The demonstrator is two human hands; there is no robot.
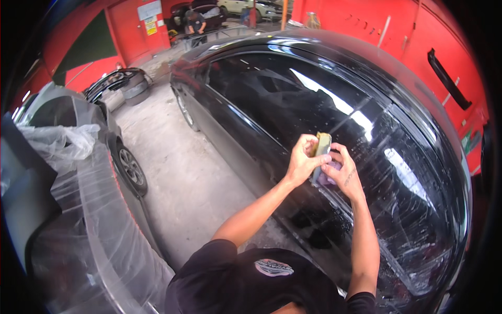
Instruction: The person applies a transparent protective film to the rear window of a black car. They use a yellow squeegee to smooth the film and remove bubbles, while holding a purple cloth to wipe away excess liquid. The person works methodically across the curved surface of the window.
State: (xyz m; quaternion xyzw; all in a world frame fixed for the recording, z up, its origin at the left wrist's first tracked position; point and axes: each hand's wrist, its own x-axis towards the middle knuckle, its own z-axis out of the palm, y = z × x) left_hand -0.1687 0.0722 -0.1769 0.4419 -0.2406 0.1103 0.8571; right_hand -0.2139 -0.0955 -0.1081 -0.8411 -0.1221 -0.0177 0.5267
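Both hands are raised together in front of the black car's side windows. My left hand [302,163] is closed around a small yellow-green block [323,142], its thumb across the lower part. Close against it, my right hand [345,171] has its fingers bent toward the block. A crumpled purple piece [327,178], perhaps cloth or paper, is tucked under the right fingers; its kind is unclear. Behind them, the black car [251,123] has whitish streaks and wet-looking marks on its dark glass [387,209] and lower trim.
To my left, a grey car [128,157] is partly draped in clear plastic sheeting [99,220]. Between the cars runs a concrete floor [162,162]. Beyond lie a dark bumper and tyre [136,89]; another person [196,26] is bent at the back. A black trim piece [448,78] hangs on the red wall.
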